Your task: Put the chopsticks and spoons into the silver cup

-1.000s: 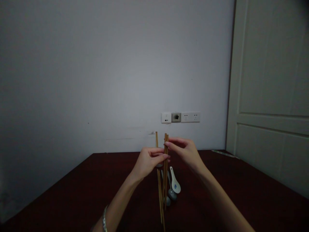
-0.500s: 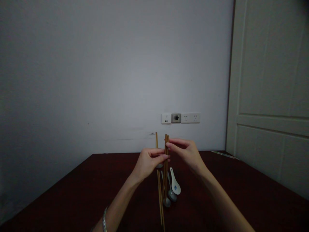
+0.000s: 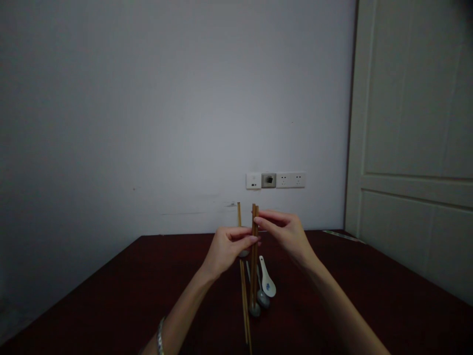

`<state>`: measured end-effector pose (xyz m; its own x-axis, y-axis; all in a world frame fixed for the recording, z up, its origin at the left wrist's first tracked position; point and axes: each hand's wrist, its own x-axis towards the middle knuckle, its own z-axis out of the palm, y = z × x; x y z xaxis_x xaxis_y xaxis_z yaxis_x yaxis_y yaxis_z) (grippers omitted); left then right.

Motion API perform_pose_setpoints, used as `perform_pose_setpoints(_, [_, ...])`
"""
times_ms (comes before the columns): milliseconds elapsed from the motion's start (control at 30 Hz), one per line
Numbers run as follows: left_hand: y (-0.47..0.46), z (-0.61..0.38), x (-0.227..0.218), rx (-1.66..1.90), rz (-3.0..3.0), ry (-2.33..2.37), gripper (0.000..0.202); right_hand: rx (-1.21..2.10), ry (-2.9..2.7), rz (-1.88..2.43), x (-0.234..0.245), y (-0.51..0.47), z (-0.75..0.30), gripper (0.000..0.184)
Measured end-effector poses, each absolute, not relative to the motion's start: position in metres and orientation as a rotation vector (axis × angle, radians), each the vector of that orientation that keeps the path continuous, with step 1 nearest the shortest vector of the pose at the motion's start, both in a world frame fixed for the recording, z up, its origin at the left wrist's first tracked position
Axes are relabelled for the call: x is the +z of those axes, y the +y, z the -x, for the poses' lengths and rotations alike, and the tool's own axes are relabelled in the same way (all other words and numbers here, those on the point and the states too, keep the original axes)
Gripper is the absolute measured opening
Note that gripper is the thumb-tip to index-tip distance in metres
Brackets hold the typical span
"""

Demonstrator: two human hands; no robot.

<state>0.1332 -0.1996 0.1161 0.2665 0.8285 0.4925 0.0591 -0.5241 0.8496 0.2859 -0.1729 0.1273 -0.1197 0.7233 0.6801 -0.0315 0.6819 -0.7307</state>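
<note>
A pair of wooden chopsticks [image 3: 254, 266] stands nearly upright between my hands, above the spoons. My left hand [image 3: 231, 246] pinches them around the upper middle, thumb in front. Closer to their top ends, my right hand [image 3: 283, 229] grips the same pair between thumb and fingers. Below lie two metal spoons, the nearer one [image 3: 254, 309] under the chopsticks' lower ends and the other [image 3: 263, 299] just right of it. A white ceramic spoon [image 3: 268, 282] with a blue mark lies further right. Another pair of chopsticks [image 3: 245, 305] rests on the table at the left.
More chopsticks [image 3: 239, 214] stand upright behind my left hand, in a container mostly hidden by it. The dark red table [image 3: 148, 286] meets a white wall with sockets [image 3: 290, 180]. A pale door [image 3: 414, 148] is at the right, and a thin strip [image 3: 343, 236] lies at the back right edge.
Both hands keep their hold on the upright chopsticks, with hardly any movement. The whole view has shifted very slightly.
</note>
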Motion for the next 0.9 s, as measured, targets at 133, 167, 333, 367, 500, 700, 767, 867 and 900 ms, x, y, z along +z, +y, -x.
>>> perform_pose_setpoints(133, [-0.2, -0.1331, 0.1162, 1.314, -1.822, 0.831, 0.029, 0.688, -1.576, 0.588, 0.1278, -0.1734, -0.2866, 0.022])
perform_pose_setpoints(167, [-0.2002, -0.1333, 0.1162, 1.315, -1.821, 0.839, 0.029, 0.683, -1.578, 0.592, 0.1279, -0.1736, -0.2867, 0.022])
perform_pose_setpoints(333, [-0.2003, -0.134, 0.1158, 1.321, -1.821, 0.853, 0.029, 0.667, -1.581, 0.598, 0.1281, -0.1741, -0.2871, 0.024])
perform_pose_setpoints(367, [-0.2001, -0.1339, 0.1155, 1.323, -1.827, 0.854, 0.029, 0.666, -1.578, 0.602, 0.1281, -0.174, -0.2871, 0.024])
perform_pose_setpoints(500, [-0.199, -0.1332, 0.1142, 1.327, -1.854, 0.85, 0.031, 0.68, -1.562, 0.611, 0.1279, -0.1737, -0.2873, 0.025])
perform_pose_setpoints(700, [-0.1985, -0.133, 0.1126, 1.331, -1.864, 0.867, 0.033, 0.673, -1.57, 0.605, 0.1279, -0.1733, -0.2879, 0.024])
perform_pose_setpoints(767, [-0.1983, -0.1332, 0.1123, 1.334, -1.861, 0.871, 0.033, 0.677, -1.569, 0.603, 0.1277, -0.1731, -0.2879, 0.025])
perform_pose_setpoints(867, [-0.1983, -0.1336, 0.1124, 1.334, -1.87, 0.871, 0.033, 0.697, -1.563, 0.599, 0.1274, -0.1729, -0.2875, 0.026])
perform_pose_setpoints(900, [-0.1984, -0.1337, 0.1125, 1.334, -1.874, 0.869, 0.032, 0.703, -1.558, 0.599, 0.1275, -0.173, -0.2872, 0.026])
